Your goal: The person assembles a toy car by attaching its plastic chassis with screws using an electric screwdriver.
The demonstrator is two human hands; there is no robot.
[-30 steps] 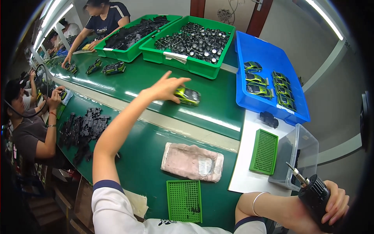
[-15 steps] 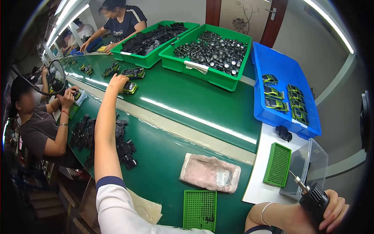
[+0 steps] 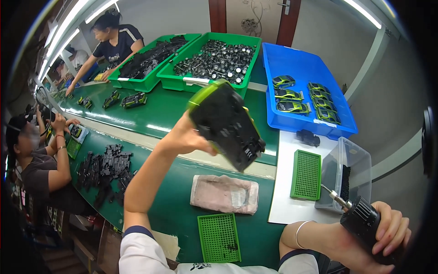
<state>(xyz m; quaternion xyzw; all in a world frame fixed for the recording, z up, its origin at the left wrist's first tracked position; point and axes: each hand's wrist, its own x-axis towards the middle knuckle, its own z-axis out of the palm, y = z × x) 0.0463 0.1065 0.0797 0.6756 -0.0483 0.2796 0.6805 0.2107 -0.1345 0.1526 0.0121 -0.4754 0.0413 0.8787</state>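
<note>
Raised over the bench, my left hand [image 3: 185, 137] grips a green and black toy car [image 3: 228, 125], its black underside turned up and slightly blurred. At the lower right my right hand [image 3: 385, 230] is wrapped around a black electric screwdriver [image 3: 361, 218], its bit pointing up and left. Between my arms on the green bench lies a pinkish padded cradle [image 3: 223, 194] with a recess. Nearer to me is a green grid tray [image 3: 219, 238] with small dark screws in one corner.
Green bins hold black parts [image 3: 150, 59] and wheel axles [image 3: 219, 59]. A blue bin [image 3: 296, 125] contains several green cars. At right are another green grid tray [image 3: 306, 176] and a clear box [image 3: 360, 169]. Black chassis parts [image 3: 107, 166] lie left. Co-workers [image 3: 39, 160] sit along the line.
My left hand has picked a toy car off the far green surface and brought it nearer, underside up. My right hand still holds the screwdriver. The view has shifted.
</note>
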